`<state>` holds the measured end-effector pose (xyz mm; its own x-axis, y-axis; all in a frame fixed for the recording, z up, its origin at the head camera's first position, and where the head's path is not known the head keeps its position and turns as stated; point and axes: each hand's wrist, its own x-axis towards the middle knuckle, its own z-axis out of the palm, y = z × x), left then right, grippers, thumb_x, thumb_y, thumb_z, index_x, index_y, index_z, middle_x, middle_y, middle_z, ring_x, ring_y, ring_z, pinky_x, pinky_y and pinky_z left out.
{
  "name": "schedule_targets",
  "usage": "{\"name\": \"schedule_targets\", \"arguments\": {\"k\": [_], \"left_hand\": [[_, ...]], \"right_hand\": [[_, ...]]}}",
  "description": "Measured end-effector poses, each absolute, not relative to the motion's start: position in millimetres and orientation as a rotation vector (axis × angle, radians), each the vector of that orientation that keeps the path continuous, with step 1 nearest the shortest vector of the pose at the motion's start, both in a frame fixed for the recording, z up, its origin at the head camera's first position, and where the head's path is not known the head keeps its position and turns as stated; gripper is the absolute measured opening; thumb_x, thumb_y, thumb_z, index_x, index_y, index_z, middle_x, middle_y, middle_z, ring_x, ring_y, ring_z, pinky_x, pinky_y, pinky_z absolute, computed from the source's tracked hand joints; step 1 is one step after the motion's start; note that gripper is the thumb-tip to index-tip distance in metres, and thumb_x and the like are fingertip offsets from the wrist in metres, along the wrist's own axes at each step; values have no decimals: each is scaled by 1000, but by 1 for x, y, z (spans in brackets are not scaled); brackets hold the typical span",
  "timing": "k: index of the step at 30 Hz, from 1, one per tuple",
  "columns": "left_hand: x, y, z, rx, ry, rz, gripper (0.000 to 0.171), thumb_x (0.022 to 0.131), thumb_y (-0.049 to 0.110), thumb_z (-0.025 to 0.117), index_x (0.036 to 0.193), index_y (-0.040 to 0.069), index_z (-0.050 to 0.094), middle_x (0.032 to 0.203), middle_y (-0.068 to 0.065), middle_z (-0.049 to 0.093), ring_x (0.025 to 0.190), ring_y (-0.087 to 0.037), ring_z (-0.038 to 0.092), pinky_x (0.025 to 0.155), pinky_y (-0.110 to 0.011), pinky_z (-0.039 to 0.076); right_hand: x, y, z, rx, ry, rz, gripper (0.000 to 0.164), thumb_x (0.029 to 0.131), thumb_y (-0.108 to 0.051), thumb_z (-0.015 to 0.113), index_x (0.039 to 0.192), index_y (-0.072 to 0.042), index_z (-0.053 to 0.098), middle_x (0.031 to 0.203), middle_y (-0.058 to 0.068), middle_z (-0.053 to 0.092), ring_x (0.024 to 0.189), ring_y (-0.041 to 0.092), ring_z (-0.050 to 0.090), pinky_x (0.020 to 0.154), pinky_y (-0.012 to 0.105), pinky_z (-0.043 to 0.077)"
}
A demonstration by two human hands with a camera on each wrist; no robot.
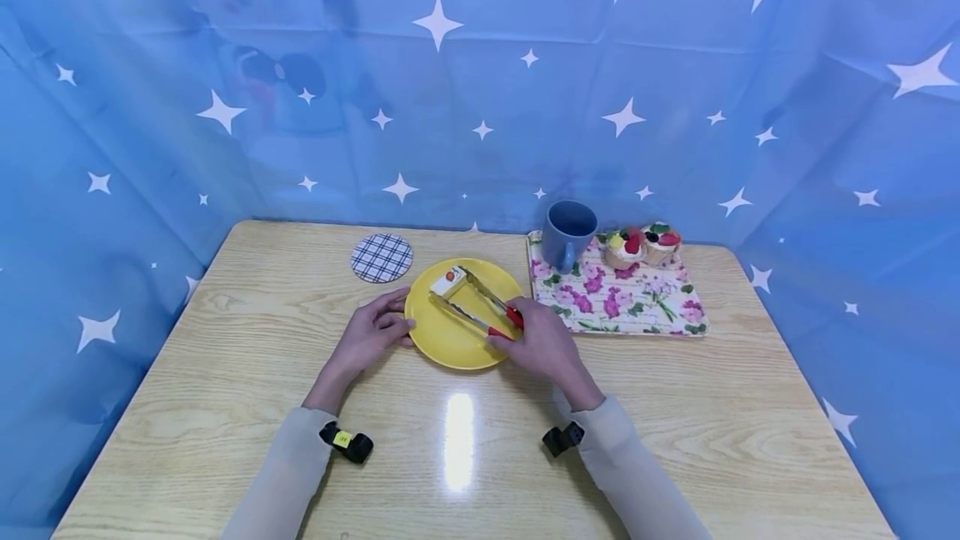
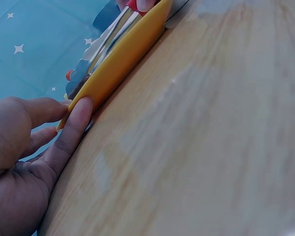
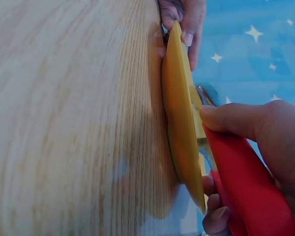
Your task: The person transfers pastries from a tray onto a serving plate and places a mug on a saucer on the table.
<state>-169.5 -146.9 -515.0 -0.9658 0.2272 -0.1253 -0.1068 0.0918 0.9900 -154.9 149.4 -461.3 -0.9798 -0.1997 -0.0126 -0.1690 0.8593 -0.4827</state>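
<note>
Gripping one pair of red-handled tongs [image 1: 472, 320], the right hand [image 1: 543, 342] is at centre; left hand [image 1: 372, 328] pinches one yellow plate [image 1: 446, 348], one cake piece [image 1: 446, 283] aboard; two cupcakes [image 1: 624, 253], right of centre.

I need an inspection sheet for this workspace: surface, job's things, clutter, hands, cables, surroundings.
Surface: wood-grain table, with a bright reflection in front of the plate.
Job's things: yellow plate with a small cake; red-handled tongs spread, tips beside the cake, contact unclear.
Clutter: checked coaster; floral tray holding a blue mug and two fruit-topped cupcakes.
Hands: left hand pinches the plate's rim; right hand grips the tongs.
Cables: nothing seen.
Surroundings: blue star-patterned curtain.
</note>
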Motion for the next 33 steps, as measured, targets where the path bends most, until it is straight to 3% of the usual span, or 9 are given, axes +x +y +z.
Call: {"name": "schedule_targets", "arguments": {"k": [8, 17, 25, 33], "left_hand": [[-170, -147, -517, 109, 2105, 1967, 61, 98, 4, 67, 154, 14, 46, 134, -17, 56, 93, -12, 69, 80, -34, 69], [-168, -148, -520, 124, 2120, 1962, 61, 99, 4, 67, 155, 10, 44, 136, -21, 56, 93, -11, 69, 80, -30, 68], [-169, -147, -518, 118, 2126, 1955, 61, 99, 5, 67, 155, 11, 44, 137, -20, 56, 95, -10, 69, 80, -30, 68], [-169, -147, -518, 119, 2103, 1979, 62, 99, 3, 67, 155, 10, 44, 138, -22, 54, 92, -9, 68, 80, -31, 68]], "right_hand": [[-152, 150, -461, -210, 2936, -755, 68, 81, -45, 85, 133, -6, 63, 102, 4, 64, 88, 20, 55, 76, 31, 54], [-147, 151, -458, -214, 2943, -750, 73, 81, -47, 85, 136, -6, 61, 105, 4, 65, 90, 21, 55, 78, 33, 56], [-144, 154, -455, -277, 2986, -772, 68, 80, -45, 86, 131, -6, 64, 94, 4, 63, 82, 20, 53, 64, 28, 47], [-142, 157, -451, -231, 2970, -795, 70, 81, -47, 85, 135, -8, 62, 101, 5, 64, 84, 21, 52, 63, 26, 44]]}}
